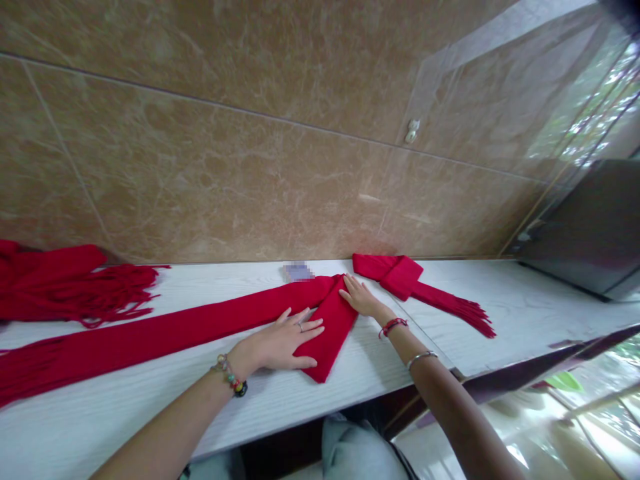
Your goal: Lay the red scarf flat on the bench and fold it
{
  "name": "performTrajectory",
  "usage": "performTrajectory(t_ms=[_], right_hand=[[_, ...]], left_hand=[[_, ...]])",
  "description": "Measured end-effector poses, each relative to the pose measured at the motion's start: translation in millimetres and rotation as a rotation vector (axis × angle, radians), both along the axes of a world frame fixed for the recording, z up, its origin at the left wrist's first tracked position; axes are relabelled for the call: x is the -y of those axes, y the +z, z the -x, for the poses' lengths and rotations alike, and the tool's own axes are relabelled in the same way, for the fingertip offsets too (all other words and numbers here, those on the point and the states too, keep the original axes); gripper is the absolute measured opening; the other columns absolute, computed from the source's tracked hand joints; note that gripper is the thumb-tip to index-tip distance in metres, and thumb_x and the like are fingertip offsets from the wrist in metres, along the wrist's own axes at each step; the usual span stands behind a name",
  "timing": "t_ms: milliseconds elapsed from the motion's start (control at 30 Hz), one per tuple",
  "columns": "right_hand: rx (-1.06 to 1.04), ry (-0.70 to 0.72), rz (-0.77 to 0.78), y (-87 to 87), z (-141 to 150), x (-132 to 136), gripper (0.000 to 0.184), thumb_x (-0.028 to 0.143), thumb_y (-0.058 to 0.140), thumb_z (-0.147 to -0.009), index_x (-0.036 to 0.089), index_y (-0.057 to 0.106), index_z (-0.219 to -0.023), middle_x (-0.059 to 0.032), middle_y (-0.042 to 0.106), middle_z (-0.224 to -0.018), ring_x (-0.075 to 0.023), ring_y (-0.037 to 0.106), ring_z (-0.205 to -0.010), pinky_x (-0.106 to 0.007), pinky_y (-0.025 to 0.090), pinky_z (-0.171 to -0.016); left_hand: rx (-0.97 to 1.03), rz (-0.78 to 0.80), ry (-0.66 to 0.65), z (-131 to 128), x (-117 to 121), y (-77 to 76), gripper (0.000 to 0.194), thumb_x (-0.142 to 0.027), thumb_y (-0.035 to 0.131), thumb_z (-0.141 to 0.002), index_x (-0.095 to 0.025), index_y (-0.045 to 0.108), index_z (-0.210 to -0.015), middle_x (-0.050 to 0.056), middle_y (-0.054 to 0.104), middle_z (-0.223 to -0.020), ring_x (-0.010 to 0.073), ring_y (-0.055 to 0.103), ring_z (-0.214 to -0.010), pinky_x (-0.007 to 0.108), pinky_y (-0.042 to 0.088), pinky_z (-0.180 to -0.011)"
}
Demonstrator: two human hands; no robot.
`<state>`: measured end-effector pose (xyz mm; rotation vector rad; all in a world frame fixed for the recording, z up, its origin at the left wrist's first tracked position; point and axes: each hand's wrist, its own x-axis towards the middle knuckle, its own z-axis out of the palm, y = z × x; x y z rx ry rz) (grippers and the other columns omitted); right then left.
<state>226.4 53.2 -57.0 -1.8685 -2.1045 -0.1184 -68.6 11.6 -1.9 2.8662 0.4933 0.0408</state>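
Observation:
A long red scarf (190,340) stretches along the white counter, its fringed end at the far left. Its right part is folded over at an angle, making a pointed flap towards the counter's front edge. Fingers spread, my left hand (287,340) lies on the left side of that flap. My right hand (363,297) rests flat with its fingertips on the upper right of the fold. Just beyond it, against the wall, lies a second red scarf (400,273), folded into a knot-like shape with a fringed tail pointing right. Neither hand grips the cloth.
More red fringed scarves (65,283) are piled at the left by the tiled wall (225,167). A small blurred packet (299,271) sits behind the long scarf. A dark grey box-like object (580,227) stands at the right end of the white counter (530,293).

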Motion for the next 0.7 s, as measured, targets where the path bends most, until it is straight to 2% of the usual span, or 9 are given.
performTrajectory(t_ms=[200,433,533,633,700], right_hand=[[-0.072,-0.042,-0.094,1.2,5,5,0.054,0.037,0.031,-0.091,0.009,0.029,-0.137,-0.0176,0.026,-0.144,-0.0246,0.018,-0.134,-0.046,0.021,-0.105],[-0.170,-0.144,-0.183,-2.8,10,3,0.048,0.034,0.028,-0.091,0.010,0.039,-0.131,-0.0149,0.039,-0.137,-0.0228,0.026,-0.131,-0.042,0.024,-0.105],[-0.179,-0.158,-0.225,-3.0,10,0,0.047,0.033,0.029,-0.090,0.007,0.042,-0.128,-0.0172,0.043,-0.134,-0.0234,0.031,-0.129,-0.041,0.026,-0.104],[-0.161,-0.115,-0.276,3.6,10,2,0.045,0.029,0.030,-0.090,0.007,0.046,-0.125,-0.0184,0.047,-0.130,-0.0237,0.035,-0.126,-0.042,0.029,-0.103],[-0.137,-0.038,-0.299,10.8,8,11,0.041,0.026,0.030,-0.090,0.008,0.050,-0.121,-0.0176,0.050,-0.127,-0.0226,0.039,-0.124,-0.041,0.031,-0.102]], left_hand=[[-0.015,0.008,0.020,0,0,-0.9,0.070,-0.058,0.049,-0.079,-0.030,0.025,-0.138,0.004,0.025,-0.146,0.0319,0.003,-0.135,0.061,0.001,-0.102],[-0.010,0.024,0.005,0,-6,-4.3,0.080,-0.068,0.046,-0.074,-0.028,0.024,-0.139,0.004,0.019,-0.148,0.0328,0.001,-0.135,0.060,0.000,-0.102],[-0.004,0.002,-0.010,-1,-6,-5.0,0.083,-0.069,0.048,-0.071,-0.026,0.026,-0.139,0.007,0.020,-0.147,0.0328,0.003,-0.135,0.059,0.001,-0.102],[0.071,-0.097,-0.044,-3,0,-1.5,0.076,-0.067,0.049,-0.072,-0.024,0.038,-0.133,0.010,0.032,-0.142,0.0322,0.014,-0.134,0.055,0.004,-0.104],[0.162,-0.192,-0.071,-7,9,2.5,0.065,-0.065,0.051,-0.073,-0.021,0.052,-0.122,0.012,0.047,-0.130,0.0302,0.031,-0.126,0.049,0.015,-0.104]])
